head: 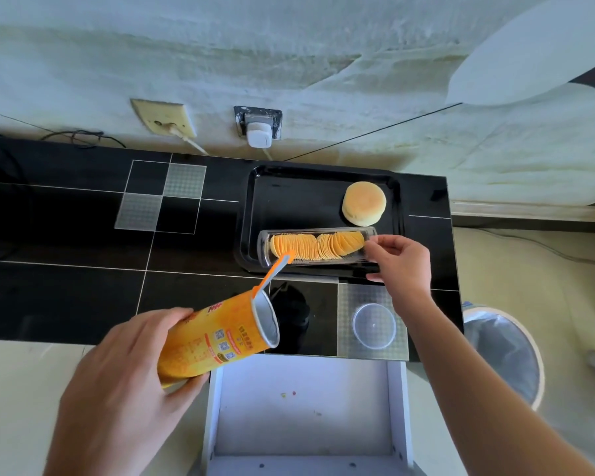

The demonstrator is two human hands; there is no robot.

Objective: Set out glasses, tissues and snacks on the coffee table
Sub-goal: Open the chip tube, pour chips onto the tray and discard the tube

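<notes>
Crisps [318, 247], stacked on edge in a clear plastic sleeve-tray [370, 231], lying lengthwise on the near side of a black serving tray [251, 201]. Serving tray sits on the black glass counter [83, 218], right of centre. Round bun [363, 203] at the tray's far right corner, apart from the crisps.

Right hand [401, 262]: fingers [375, 243] pinched on the right end of the clear sleeve-tray.

Left hand [128, 389]: fingers wrapped around the base of the orange crisp can [217, 338], held tilted, open mouth toward the tray; peeled seal strip [272, 273] hanging from the rim toward the crisps.

Clear lid [374, 326] flat on the counter, near the front edge, below the tray. Open white drawer [306, 407] under the counter edge.

Handling, as judged: crisps light, brittle, liable to topple or crack if the sleeve-tray flexes or tips. Take hold at the sleeve-tray's two ends or long walls, keep level. Can looks light, stiff cardboard, easy to grip mid-body.
</notes>
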